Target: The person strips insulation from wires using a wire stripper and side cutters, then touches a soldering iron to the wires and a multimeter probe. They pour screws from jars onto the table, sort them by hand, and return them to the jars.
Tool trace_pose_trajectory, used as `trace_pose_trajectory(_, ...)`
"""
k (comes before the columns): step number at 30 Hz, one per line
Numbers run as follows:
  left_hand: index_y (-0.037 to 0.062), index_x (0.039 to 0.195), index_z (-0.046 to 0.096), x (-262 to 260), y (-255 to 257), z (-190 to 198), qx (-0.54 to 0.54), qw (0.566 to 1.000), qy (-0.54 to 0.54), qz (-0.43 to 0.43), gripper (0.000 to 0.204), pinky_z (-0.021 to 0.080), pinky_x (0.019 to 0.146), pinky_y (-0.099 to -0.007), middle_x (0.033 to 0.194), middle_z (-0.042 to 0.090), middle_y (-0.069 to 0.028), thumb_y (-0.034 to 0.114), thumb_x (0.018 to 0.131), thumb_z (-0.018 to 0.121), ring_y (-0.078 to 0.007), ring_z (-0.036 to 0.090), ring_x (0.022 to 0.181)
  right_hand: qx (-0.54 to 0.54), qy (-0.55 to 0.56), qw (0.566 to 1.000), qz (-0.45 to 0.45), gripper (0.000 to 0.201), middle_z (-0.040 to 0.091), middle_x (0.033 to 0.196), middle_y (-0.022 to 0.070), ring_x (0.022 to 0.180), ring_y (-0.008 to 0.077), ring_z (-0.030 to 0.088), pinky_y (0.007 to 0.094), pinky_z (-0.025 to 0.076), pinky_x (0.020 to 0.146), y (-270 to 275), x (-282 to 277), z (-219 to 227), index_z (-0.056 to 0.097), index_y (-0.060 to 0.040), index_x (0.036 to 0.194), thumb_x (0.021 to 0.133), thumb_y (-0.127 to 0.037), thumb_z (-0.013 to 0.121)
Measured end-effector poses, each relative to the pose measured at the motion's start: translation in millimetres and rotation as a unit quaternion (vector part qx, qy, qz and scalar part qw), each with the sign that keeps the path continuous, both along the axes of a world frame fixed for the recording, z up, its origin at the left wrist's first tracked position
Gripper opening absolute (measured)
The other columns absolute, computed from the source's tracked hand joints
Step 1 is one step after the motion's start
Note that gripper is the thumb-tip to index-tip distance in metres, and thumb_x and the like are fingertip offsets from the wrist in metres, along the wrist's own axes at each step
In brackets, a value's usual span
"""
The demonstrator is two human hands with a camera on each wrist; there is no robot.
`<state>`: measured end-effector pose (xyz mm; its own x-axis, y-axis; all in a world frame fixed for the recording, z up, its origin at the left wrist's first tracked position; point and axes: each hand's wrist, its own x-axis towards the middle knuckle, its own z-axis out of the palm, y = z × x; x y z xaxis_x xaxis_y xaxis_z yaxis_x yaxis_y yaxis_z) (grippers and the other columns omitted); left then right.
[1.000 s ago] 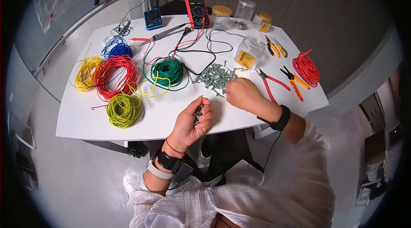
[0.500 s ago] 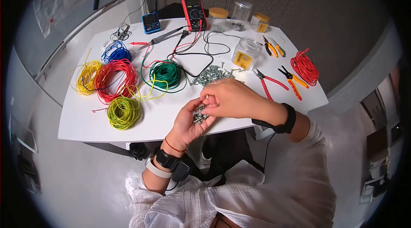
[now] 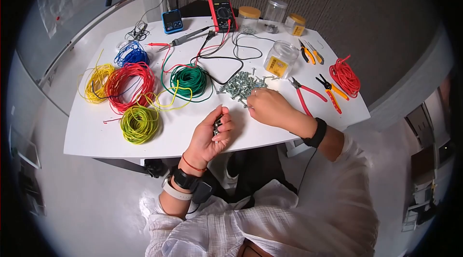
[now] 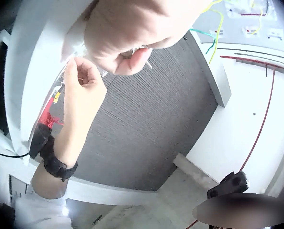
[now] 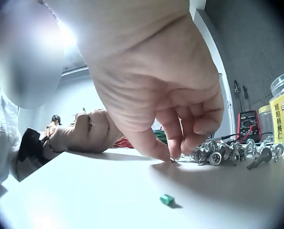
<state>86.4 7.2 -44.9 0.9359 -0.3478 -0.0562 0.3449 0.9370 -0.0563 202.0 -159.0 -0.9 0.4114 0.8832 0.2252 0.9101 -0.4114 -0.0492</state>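
Silvery screws lie in a loose pile at the middle of the white table. Just in front of the table edge, the left hand is palm up, its fingers curled round several screws that show between them. At the pile's near right side is the right hand, knuckles up. In the right wrist view, the thumb and fingertips of the right hand meet low over the table, pinching a small shiny piece, largely hidden, beside the pile. The left wrist view shows screw ends in the left hand.
An open jar stands behind the pile. Red-handled pliers and wire strippers lie right; wire coils lie left. A multimeter and lidded jars stand behind. A green bit lies near the right hand.
Half a second ago the right hand was over the left palm; now it is back at the pile, to the right. The left fingers have curled further over the screws.
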Motion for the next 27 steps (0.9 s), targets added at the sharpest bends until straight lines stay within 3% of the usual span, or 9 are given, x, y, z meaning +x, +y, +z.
trace_pose_trajectory(2,0.0018,0.088,0.052,-1.6,-2.3,-1.7,0.013,1.0,-0.01,0.013,0.021,0.028,0.034,-0.0169,0.069,0.044,-0.0018,0.02,0.093,0.042,-0.0082,0.038,0.056,0.009,-0.02,1.0,0.004,0.01,0.058,0.073,0.0125,0.072,0.0297,0.057,0.0385,0.046,0.066,3.4,1.7,-1.2,0.058,-0.002,0.071,0.068,-0.012,0.06)
trace_pose_trajectory(7,0.0027,0.089,0.052,-2.8,-3.4,-2.9,0.032,0.999,-0.022,0.027,0.021,0.028,0.034,-0.0168,0.069,0.043,-0.0015,0.021,0.093,0.042,-0.0082,0.038,0.055,0.054,0.049,0.996,-0.054,0.008,0.059,0.07,0.0114,0.07,0.0299,0.057,0.0381,0.047,0.064,16.1,6.6,1.9,0.058,-0.002,0.068,0.068,-0.01,0.059)
trace_pose_trajectory(20,0.0026,0.089,0.052,-3.2,-4.2,-5.0,0.052,0.997,-0.044,0.028,0.021,0.029,0.035,-0.0168,0.069,0.043,-0.0016,0.021,0.093,0.042,-0.0082,0.037,0.056,-0.003,-0.017,0.999,-0.042,0.008,0.06,0.072,0.013,0.07,0.0311,0.058,0.0403,0.047,0.065,23.7,10.0,-8.3,0.06,-0.0021,0.07,0.069,-0.01,0.059)
trace_pose_trajectory(22,0.0022,0.089,0.052,-2.4,-2.6,-6.5,0.051,0.997,-0.043,0.027,0.021,0.028,0.035,-0.0169,0.069,0.043,-0.0018,0.02,0.093,0.042,-0.0083,0.037,0.056,0.0,-0.012,0.999,-0.05,0.007,0.06,0.07,0.0116,0.067,0.0275,0.058,0.037,0.047,0.061,25.9,7.8,0.1,0.06,-0.0024,0.07,0.068,-0.01,0.06)
trace_pose_trajectory(23,0.0016,0.09,0.052,-2.1,-1.2,-8.1,0.046,0.998,-0.047,0.015,0.021,0.032,0.037,-0.0176,0.071,0.046,-0.0029,0.019,0.093,0.042,-0.0093,0.04,0.058,0.0,-0.013,0.999,-0.049,0.007,0.06,0.07,0.0116,0.067,0.0275,0.058,0.037,0.047,0.061,24.9,5.8,8.0,0.06,-0.0024,0.07,0.068,-0.01,0.06)
trace_pose_trajectory(25,0.001,0.09,0.052,-2.5,-0.8,-4.0,0.039,0.998,-0.051,0.007,0.02,0.036,0.04,-0.0184,0.073,0.048,-0.0041,0.018,0.092,0.041,-0.0104,0.043,0.059,0.11,0.127,0.985,-0.037,0.008,0.059,0.067,0.0094,0.061,0.0224,0.057,0.0319,0.046,0.057,24.4,-9.2,42.6,0.061,-0.0031,0.071,0.067,-0.01,0.063)
trace_pose_trajectory(27,-0.0005,0.092,0.052,-4.2,-3.3,9.9,0.114,0.991,0.062,0.012,0.021,0.049,0.055,-0.0239,0.081,0.054,-0.0079,0.017,0.092,0.04,-0.0148,0.052,0.069,0.122,0.136,0.983,0.006,0.01,0.058,0.066,0.0085,0.059,0.0207,0.056,0.0302,0.045,0.056,25.4,-21.2,57.6,0.061,-0.0035,0.072,0.067,-0.011,0.064)
